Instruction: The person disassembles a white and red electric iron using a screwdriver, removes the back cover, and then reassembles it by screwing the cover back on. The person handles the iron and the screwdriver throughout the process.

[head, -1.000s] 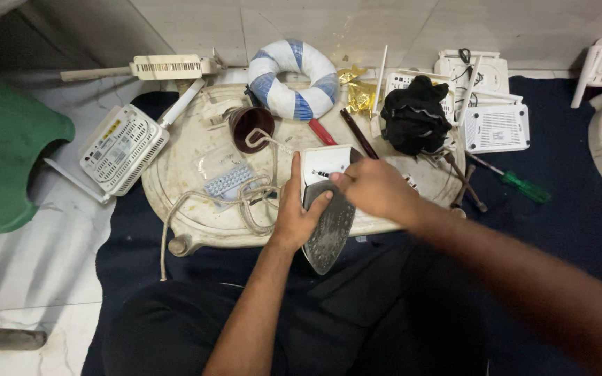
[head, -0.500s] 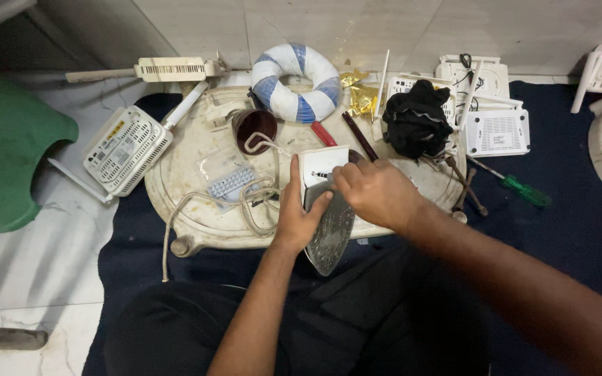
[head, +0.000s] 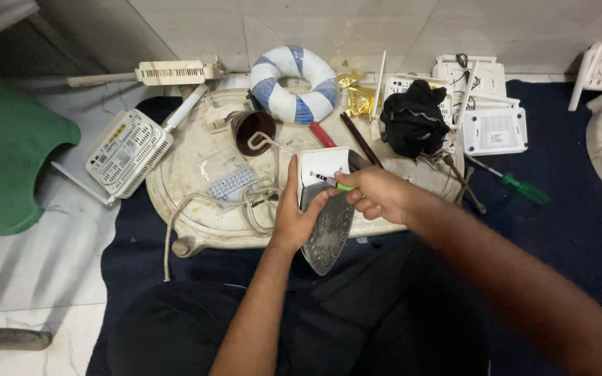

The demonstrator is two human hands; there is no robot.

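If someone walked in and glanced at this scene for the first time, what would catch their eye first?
Most likely the clothes iron, tipped on edge at the near rim of the cream tray, its grey soleplate showing. The left hand steadies it while the right hand grips a green-handled tool against its white body. Next would be the blue-and-white striped ring at the tray's far edge, and a black cloth bundle to its right.

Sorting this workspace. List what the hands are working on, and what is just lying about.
In hand:
left hand steadying the clothes iron
right hand holding a green-handled screwdriver

Lying about:
blue-and-white ring
black cloth
white router
second green screwdriver
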